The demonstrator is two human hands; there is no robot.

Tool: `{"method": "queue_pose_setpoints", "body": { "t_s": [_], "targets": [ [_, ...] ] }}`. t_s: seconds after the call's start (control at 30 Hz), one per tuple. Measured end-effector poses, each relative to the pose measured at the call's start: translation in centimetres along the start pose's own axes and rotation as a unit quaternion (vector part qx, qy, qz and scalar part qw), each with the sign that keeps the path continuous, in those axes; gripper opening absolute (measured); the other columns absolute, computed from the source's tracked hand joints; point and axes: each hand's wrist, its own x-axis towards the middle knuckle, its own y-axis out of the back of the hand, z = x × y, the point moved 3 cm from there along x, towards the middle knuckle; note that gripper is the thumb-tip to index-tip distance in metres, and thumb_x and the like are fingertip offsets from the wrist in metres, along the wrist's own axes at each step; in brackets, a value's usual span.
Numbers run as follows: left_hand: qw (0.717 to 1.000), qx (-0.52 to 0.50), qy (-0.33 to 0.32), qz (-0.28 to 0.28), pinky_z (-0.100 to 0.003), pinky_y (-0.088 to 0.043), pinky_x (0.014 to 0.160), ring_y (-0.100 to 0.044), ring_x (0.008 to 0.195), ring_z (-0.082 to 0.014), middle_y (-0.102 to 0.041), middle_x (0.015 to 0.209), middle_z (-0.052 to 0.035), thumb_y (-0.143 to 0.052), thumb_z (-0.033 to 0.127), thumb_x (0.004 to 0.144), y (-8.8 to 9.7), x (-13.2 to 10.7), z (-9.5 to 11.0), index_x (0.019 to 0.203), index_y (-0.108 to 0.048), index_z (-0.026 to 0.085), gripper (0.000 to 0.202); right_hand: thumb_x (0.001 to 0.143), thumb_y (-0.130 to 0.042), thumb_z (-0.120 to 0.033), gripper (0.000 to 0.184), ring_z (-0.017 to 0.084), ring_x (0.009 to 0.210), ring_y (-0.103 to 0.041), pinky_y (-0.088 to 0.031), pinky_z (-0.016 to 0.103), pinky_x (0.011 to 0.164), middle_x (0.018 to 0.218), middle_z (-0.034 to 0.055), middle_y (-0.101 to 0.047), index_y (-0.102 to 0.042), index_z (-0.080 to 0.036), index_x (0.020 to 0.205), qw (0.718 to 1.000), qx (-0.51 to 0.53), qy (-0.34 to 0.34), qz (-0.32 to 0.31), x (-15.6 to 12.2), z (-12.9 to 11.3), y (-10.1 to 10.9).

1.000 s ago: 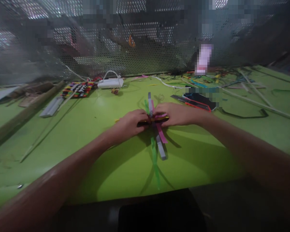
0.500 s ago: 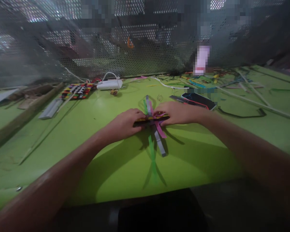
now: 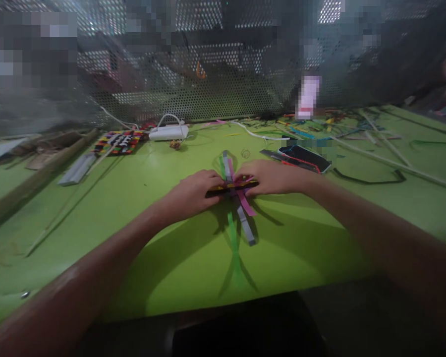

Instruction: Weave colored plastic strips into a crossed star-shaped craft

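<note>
Several flat weaving strips cross each other on the green table in front of me. A grey strip (image 3: 247, 229), a pink strip (image 3: 247, 204) and a green strip (image 3: 232, 230) run roughly toward me, and a black strip (image 3: 217, 192) with yellow along it lies crosswise. My left hand (image 3: 196, 192) is closed on the left end of the crosswise strips. Opposite it, my right hand (image 3: 269, 177) pinches their right part, close to the crossing. The fingers partly hide the crossing itself.
Behind my right hand lies a dark phone-like object (image 3: 305, 157) with red edging. Farther left are a colourful woven piece (image 3: 119, 142), a white box with a cord (image 3: 168, 132) and a wooden beam (image 3: 40, 177). Loose strips and sticks (image 3: 375, 148) litter the back right.
The view has tilted slightly, so the table things sit a little lower. Both hands keep their hold on the crosswise strips, which slant a bit more now.
</note>
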Motion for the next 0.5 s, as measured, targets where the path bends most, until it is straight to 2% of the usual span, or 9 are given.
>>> {"method": "queue_pose_setpoints", "body": {
  "t_s": [0.13,0.33,0.5],
  "targets": [
    [0.999,-0.023,-0.021,0.018,-0.040,-0.063,0.100,-0.076,0.111,-0.0283,-0.082,0.119,-0.0104,-0.068,0.019,0.102,-0.5,0.1,-0.3,0.124,-0.084,0.022,0.027,0.096,-0.084,-0.022,0.016,0.028,0.108,-0.070,-0.051,0.040,0.096,0.115,0.0102,-0.080,-0.080,-0.019,0.111,1.000,-0.022,0.004,-0.006,0.1,-0.2,-0.1],
    [0.998,-0.056,-0.029,0.031,-0.040,-0.063,0.100,-0.077,0.112,-0.0283,-0.081,0.122,-0.0110,-0.071,0.016,0.098,-1.1,0.0,-0.6,0.127,-0.084,0.021,0.032,0.101,-0.076,-0.025,0.006,0.027,0.106,-0.067,-0.050,0.038,0.096,0.111,0.0093,-0.078,-0.077,-0.020,0.104,0.998,-0.022,0.052,0.003,0.3,-0.2,-0.6],
    [0.996,-0.071,-0.039,0.038,-0.039,-0.064,0.099,-0.078,0.110,-0.0273,-0.081,0.120,-0.0110,-0.071,0.016,0.099,-0.9,0.0,-0.7,0.123,-0.085,0.020,0.028,0.103,-0.073,-0.024,0.013,0.026,0.107,-0.068,-0.052,0.039,0.100,0.116,0.0101,-0.079,-0.078,-0.017,0.114,0.997,-0.028,0.074,0.002,0.6,-0.1,-1.3]
  ]
}}
